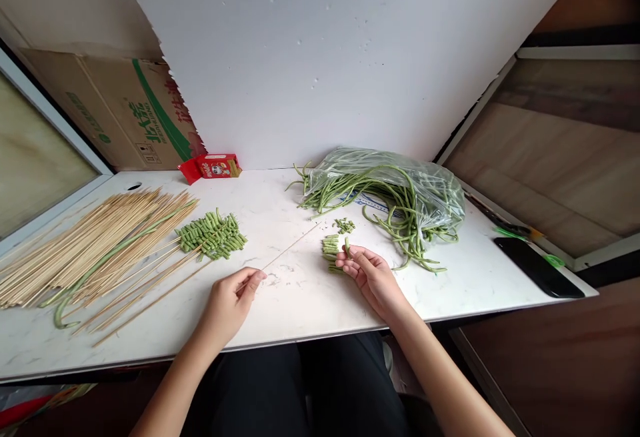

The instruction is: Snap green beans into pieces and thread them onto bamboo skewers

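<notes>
Bare bamboo skewer [291, 247] pinched in closed left hand [233, 295], left of plastic bag [443, 191]. Cut bean piece [347, 246] held between thumb and fingertips of half-curled right hand [373, 280], in front of bag. Several loaded skewers [213, 233] already laid far left of bag; stacked cut pieces [330, 245] before it and whole yardlong beans [407, 207] spilling from it left unthreaded.

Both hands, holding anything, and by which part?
Left hand: a thin stick, near its closer end. Right hand: a bean piece, by its lower part.

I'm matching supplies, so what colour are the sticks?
The sticks are pale tan; see the head view.
</notes>
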The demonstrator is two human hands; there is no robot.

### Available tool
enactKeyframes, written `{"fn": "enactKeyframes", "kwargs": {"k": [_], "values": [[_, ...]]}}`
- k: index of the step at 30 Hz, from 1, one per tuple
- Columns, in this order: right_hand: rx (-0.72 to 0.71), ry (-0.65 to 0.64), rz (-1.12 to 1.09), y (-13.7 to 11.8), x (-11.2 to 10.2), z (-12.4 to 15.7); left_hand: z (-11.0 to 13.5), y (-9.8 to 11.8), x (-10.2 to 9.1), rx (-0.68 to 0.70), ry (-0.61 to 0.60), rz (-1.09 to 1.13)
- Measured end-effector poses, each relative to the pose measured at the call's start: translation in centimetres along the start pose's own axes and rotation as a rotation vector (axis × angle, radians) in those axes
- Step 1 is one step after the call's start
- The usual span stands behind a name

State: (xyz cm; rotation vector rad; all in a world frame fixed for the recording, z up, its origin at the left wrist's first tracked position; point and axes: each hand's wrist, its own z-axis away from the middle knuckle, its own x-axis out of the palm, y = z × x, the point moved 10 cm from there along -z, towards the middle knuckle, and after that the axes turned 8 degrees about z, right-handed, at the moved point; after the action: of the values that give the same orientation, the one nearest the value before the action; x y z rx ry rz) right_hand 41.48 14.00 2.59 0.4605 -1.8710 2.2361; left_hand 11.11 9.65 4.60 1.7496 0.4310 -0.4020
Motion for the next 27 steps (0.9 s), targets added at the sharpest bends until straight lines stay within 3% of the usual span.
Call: {"fn": "enactKeyframes", "kwargs": {"k": [5,14,27], "values": [[-0.036,0.049,0.036,-0.2,-0.8,-0.3,0.9,0.2,1.4,0.039,-0.063,-0.039],[-0.028,0.045,0.04,-0.3,-0.6,-0.2,1.1,1.5,1.6,0.17,-0.06,-0.077],[-0.014,0.005,0.104,0.3,-0.4,-0.1,1.3,1.3,1.9,0.172,-0.072,-0.185]]}}
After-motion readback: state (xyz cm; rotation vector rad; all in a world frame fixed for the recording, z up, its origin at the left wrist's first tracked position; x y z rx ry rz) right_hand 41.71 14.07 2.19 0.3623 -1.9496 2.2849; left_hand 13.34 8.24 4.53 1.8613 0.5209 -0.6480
